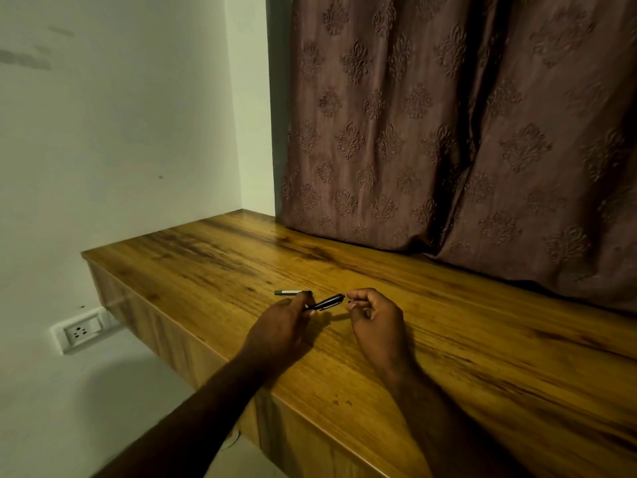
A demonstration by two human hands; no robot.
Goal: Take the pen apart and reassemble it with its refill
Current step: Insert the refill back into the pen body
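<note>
My left hand (281,322) grips a dark pen barrel (327,301) that slants up to the right, its free end pointing at my right hand. My right hand (374,319) hovers just right of that end with fingers curled and thumb and forefinger pinched; something small and dark shows at the fingertips, too small to name. A second pen part (293,292), grey with a lighter middle, lies flat on the wooden desk (448,339) just beyond my left hand's fingers.
A patterned brown curtain (448,132) hangs down onto the back of the desk. The desk's left edge meets a white wall (120,132), with a wall socket (81,331) low on the left. My forearms cross the desk's front edge.
</note>
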